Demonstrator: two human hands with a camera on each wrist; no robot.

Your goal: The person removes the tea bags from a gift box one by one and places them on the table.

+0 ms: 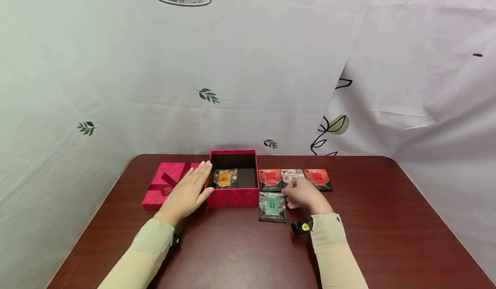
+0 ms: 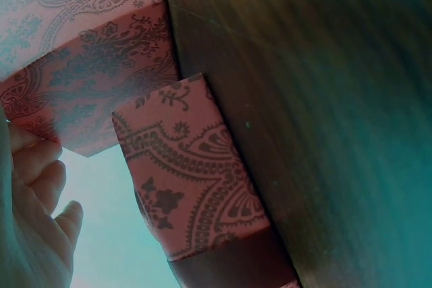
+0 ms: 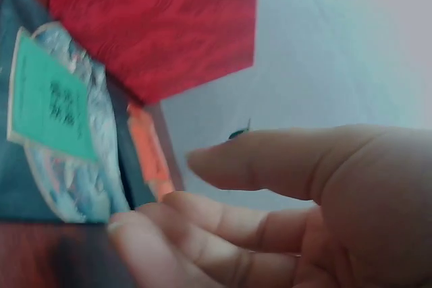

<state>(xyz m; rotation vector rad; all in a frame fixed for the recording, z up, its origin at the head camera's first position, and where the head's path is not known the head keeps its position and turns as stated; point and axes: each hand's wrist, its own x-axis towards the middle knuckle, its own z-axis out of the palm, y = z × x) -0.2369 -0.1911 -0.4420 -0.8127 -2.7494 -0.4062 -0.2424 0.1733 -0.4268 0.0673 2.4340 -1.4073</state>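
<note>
A red patterned open box (image 1: 234, 197) stands at the table's middle; in its left half lies a packet with a yellow label (image 1: 225, 178). My left hand (image 1: 189, 190) has its fingers extended along the box's left side, over the red lid (image 1: 169, 172) with its dark ribbon. In the left wrist view, the fingertips are right at the box wall (image 2: 101, 85). My right hand (image 1: 306, 195) is at the right edge of the green-labelled packet (image 3: 54, 99). Its thumb stands apart from the loosely bent fingers, with nothing between them.
Behind my right hand, a row of packets lies right of the box: a red one (image 1: 270, 180), a pale one (image 1: 291, 175) partly covered by the hand, and another red one (image 1: 318, 178). A white printed curtain (image 1: 248, 86) hangs behind the dark red table (image 1: 387, 220).
</note>
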